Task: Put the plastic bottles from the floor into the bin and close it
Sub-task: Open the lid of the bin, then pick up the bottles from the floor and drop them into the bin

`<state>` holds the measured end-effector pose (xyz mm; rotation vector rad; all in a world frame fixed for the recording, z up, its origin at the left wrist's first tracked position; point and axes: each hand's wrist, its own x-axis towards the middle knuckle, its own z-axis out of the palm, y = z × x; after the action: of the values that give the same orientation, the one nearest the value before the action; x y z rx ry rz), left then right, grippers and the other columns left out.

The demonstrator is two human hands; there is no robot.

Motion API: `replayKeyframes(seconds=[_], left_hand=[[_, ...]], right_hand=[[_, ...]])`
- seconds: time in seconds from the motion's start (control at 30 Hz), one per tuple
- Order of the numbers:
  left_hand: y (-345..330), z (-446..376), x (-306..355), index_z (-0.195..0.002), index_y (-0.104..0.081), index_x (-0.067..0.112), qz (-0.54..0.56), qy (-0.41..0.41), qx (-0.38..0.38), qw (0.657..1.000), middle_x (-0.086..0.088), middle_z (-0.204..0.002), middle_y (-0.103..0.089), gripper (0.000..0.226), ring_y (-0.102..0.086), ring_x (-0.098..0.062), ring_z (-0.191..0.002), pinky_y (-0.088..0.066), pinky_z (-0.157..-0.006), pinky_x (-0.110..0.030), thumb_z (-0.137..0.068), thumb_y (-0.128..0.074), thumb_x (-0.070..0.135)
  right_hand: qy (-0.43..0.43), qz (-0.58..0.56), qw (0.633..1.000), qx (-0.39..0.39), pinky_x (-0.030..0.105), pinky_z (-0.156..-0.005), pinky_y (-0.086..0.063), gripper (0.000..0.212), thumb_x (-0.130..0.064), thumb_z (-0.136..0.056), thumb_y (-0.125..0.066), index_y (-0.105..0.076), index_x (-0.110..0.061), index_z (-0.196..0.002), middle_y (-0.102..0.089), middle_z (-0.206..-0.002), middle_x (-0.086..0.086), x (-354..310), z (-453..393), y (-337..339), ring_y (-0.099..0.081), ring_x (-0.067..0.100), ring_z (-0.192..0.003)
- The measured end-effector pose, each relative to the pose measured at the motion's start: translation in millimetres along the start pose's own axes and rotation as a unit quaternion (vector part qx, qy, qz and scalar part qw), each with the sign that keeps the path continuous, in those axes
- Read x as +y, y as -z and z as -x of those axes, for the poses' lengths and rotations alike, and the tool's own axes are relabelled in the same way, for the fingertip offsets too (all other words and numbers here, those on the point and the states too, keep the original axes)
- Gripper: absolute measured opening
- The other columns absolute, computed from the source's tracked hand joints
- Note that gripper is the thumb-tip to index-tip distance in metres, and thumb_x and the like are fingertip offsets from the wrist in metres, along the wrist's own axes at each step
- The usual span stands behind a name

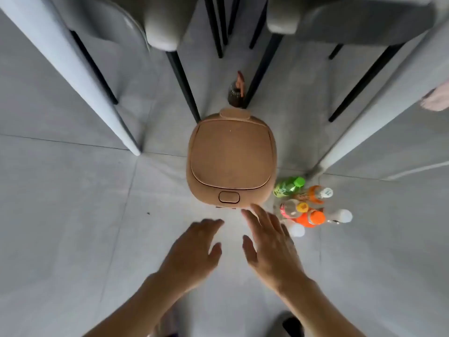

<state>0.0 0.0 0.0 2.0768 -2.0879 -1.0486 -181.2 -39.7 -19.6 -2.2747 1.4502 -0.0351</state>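
No text, brand or number can be read. Printed labels are being shown on the green bottle (288, 187) and the orange bottles (311, 218) standing on the floor, but the print is too blurred to be made out.

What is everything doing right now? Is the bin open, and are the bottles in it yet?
Bin: lid shut.
Green-capped bottle: on the floor beside the bin, not in it.
Orange-capped bottle: on the floor in the same cluster.
Dark bottle: on the floor behind the bin.
Left hand: open, empty.
Right hand: open, empty, fingertips near the bin's front.
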Motion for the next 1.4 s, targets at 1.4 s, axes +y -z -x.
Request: replayKeyframes(seconds=[1.4], left_hand=[[-163,-157,66,-0.117,-0.061,0.018,-0.313,-0.478,0.152,0.807,-0.005,-0.109,-0.066,0.042,-0.059,-0.025,-0.095,-0.049,-0.078,-0.035,-0.077,-0.066,0.030]], right_hand=[[0.022,0.051,0.965,0.255,0.045,-0.084,-0.053,0.040,-0.024,-0.087,-0.059,-0.058,-0.023,-0.127,-0.063,-0.126,0.002,222,-15,-83,-0.064,0.031,-0.105]])
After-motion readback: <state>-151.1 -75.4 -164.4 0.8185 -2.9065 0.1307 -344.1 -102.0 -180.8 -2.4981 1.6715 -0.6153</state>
